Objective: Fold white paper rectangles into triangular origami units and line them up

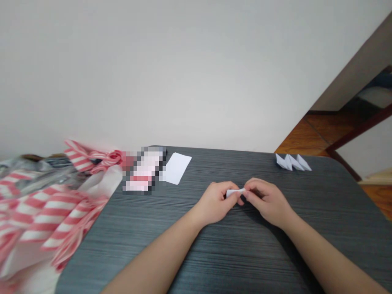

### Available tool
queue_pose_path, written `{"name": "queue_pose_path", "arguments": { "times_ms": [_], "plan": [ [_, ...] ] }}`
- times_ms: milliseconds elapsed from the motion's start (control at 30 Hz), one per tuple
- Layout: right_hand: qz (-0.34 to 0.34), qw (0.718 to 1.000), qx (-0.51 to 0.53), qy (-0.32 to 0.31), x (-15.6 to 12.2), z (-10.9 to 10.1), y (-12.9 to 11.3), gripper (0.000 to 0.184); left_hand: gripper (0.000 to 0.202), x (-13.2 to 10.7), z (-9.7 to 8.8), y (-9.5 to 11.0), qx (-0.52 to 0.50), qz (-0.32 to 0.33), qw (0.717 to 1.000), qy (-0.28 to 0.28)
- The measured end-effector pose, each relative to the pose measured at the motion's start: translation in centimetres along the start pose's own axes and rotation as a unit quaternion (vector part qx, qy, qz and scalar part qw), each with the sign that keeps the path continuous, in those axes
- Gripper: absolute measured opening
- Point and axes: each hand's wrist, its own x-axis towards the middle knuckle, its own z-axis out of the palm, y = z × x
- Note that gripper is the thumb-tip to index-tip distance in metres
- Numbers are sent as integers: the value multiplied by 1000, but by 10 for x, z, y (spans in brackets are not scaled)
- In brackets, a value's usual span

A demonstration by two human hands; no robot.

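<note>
Between my two hands is a small folded piece of white paper point(233, 192), held just above the dark table point(226, 253). My left hand point(218, 201) pinches it between thumb and fingers, covering part of it. At its right end, the thumb and fingertips of my right hand point(267, 200) grip the paper too. Several folded white paper pieces point(293, 162) stand in a row at the table's back right. A small stack of flat white paper sheets point(177, 168) lies at the back left.
Left of the sheets lies a pixelated phone-like object point(144, 169). Red-and-white striped cloth point(58, 208) is heaped beyond the table's left edge. A pale wall point(196, 73) rises behind the table, and wooden floor point(309, 132) shows at the right.
</note>
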Motion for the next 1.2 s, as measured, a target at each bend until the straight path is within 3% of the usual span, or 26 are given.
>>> {"name": "queue_pose_path", "arguments": {
  "times_ms": [167, 733, 1000, 1100, 1200],
  "plan": [
    [-29, 999, 17, 26, 0, 2, 4, 9, 32, 0, -1, 0, -27, -19, 999, -5],
    [-153, 987, -28, 33, -1, 0, 8, 20, 21, 0, -1, 1, -154, -52, 986, -26],
    [-189, 980, -54, 30, -3, 1, 8, 23, 34, -1, -4, 2, -125, -54, 990, -37],
    [-158, 986, -51, 25, -4, 1, 6, 20, 35, -2, -5, 4, -63, -27, 997, -26],
    [-58, 997, -38, 38, -4, 0, 4, 16, 35, -2, -5, 6, -13, 2, 1000, -15]
  ]
}}
